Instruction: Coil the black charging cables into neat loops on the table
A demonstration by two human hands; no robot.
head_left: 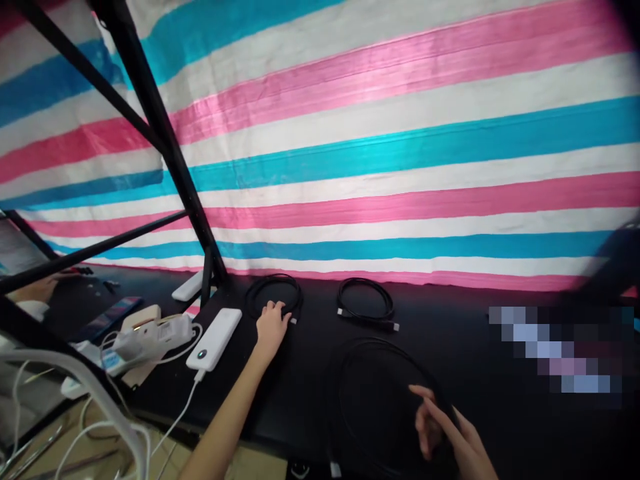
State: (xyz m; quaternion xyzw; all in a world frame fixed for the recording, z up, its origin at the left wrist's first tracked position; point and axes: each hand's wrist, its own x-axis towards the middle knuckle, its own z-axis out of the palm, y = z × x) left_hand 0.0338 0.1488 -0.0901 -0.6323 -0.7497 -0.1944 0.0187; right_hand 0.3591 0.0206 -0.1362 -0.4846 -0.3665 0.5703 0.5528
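Far-left coil point(276, 275) and far-right coil point(367, 281) already neat, near cable point(381, 341) looser; left hand point(271, 327) fingers part-spread over first, right hand point(447, 427) half-curled by last, grips unclear.

We look from head height, forward and down across the black tabletop point(300, 387) toward the striped sheet point(400, 173), near enough that our left hand point(273, 328) and right hand point(464, 437) extend up from the view's bottom edge.
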